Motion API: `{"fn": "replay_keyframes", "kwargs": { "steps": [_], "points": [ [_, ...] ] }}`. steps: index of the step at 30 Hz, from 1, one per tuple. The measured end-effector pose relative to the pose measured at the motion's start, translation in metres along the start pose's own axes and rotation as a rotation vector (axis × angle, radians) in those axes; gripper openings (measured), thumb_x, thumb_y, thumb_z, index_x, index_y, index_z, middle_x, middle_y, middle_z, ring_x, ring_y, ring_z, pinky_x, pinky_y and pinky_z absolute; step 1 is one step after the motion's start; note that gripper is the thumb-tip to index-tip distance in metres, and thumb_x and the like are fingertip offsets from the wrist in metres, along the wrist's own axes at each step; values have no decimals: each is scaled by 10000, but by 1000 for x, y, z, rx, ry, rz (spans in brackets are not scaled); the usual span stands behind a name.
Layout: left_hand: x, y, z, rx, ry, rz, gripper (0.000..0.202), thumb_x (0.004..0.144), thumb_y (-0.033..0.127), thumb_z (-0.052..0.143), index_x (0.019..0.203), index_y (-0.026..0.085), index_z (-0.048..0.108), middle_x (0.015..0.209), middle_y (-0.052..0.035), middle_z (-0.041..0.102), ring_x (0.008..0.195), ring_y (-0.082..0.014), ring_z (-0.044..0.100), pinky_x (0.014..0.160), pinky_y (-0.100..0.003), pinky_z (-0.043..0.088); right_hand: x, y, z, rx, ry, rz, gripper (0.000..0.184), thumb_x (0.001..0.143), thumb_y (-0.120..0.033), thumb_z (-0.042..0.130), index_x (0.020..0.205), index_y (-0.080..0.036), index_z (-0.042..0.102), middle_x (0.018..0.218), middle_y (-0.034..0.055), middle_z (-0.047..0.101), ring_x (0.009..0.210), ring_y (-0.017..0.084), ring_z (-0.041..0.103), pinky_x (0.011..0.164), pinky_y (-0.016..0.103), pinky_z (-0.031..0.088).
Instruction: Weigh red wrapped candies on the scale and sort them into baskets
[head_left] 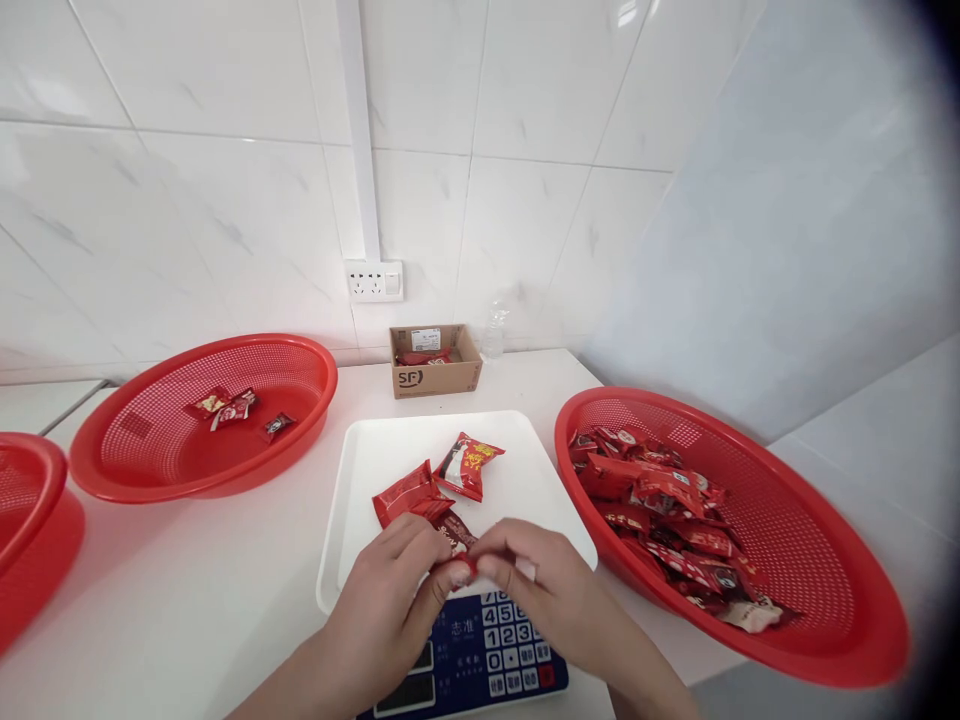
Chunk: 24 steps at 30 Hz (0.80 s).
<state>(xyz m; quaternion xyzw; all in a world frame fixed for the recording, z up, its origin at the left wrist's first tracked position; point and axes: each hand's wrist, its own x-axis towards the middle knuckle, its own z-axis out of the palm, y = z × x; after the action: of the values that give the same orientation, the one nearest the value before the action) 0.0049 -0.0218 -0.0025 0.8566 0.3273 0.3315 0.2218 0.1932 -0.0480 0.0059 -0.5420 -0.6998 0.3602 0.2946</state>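
My left hand point(401, 590) and my right hand point(540, 580) meet over the front of the white scale tray point(525, 460). The fingers of both are closed on a small red snack packet point(466, 562), mostly hidden by them. Just behind the fingertips lies a dark red packet point(456, 528), partly covered. Two more red packets rest on the tray: a plain-backed one point(411, 492) near my left fingers and one with yellow lettering point(469, 465) farther back. Below my hands shows the scale's blue keypad point(514, 640), partly blocked by my wrists.
To the right, a red basket point(847, 600) holds a heap of packets. A red basket point(202, 480) at left has a few packets, and another basket point(45, 560) is cut off at the edge. Behind the scale stand a cardboard box point(442, 380) and a clear bottle point(495, 330).
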Motion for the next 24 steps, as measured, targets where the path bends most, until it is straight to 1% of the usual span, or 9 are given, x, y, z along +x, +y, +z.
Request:
{"fn": "replay_keyframes", "kwargs": {
  "steps": [2,4,6,8,11,13,15,20,24],
  "points": [
    [-1,-2,-2,9,51,-17,194,920,245,408,731,206,434,684,5,527,634,-131,490,558,-233,403,12,5,-3,-127,122,77,299,907,-420,390,803,-214,580,784,15,643,753,167,582,658,271,412],
    [-2,-3,-3,12,82,-18,191,915,242,419,727,209,423,675,9,521,629,-129,487,556,-229,401,28,11,-4,-345,227,169,319,897,-447,391,785,-207,569,787,41,642,764,194,579,627,284,378],
    [-3,-3,-4,11,89,-13,191,912,241,425,723,211,418,668,12,518,625,-128,488,552,-225,399,42,14,-4,-519,243,224,327,877,-476,415,775,-207,570,804,62,645,772,215,582,582,280,334],
    [-5,-3,-5,11,80,-13,194,911,242,428,720,211,418,663,14,519,623,-127,491,551,-224,399,53,15,-2,-599,211,228,351,865,-504,420,733,-210,558,784,65,645,731,212,581,533,269,282],
    [-6,-5,-7,17,67,-23,196,910,248,430,717,211,431,671,13,531,630,-127,500,560,-226,405,59,15,2,-617,193,192,353,878,-459,412,645,-210,503,697,40,626,633,175,547,500,260,223],
    [-7,-7,-9,24,71,-33,194,910,254,432,722,210,446,676,12,539,634,-128,507,563,-228,409,58,15,3,-614,215,182,317,882,-386,425,624,-208,474,662,23,605,597,155,519,498,256,213],
    [-8,-9,-9,27,77,-49,194,910,264,433,725,210,457,677,11,542,633,-129,512,562,-229,413,56,15,1,-614,241,187,295,876,-351,438,619,-208,451,651,14,587,589,147,501,499,252,218],
    [-5,-10,-7,0,67,-84,214,913,281,421,719,207,471,682,5,546,640,-132,519,566,-236,422,46,12,-6,-530,337,173,265,840,-328,486,610,-213,421,651,0,565,602,148,492,517,250,270],
    [-2,-8,-4,-11,70,-70,202,906,272,435,719,205,470,682,12,549,641,-125,519,562,-228,422,40,10,-9,-418,401,129,190,811,-295,518,645,-217,467,696,2,584,656,161,518,572,267,339]
  ]
}}
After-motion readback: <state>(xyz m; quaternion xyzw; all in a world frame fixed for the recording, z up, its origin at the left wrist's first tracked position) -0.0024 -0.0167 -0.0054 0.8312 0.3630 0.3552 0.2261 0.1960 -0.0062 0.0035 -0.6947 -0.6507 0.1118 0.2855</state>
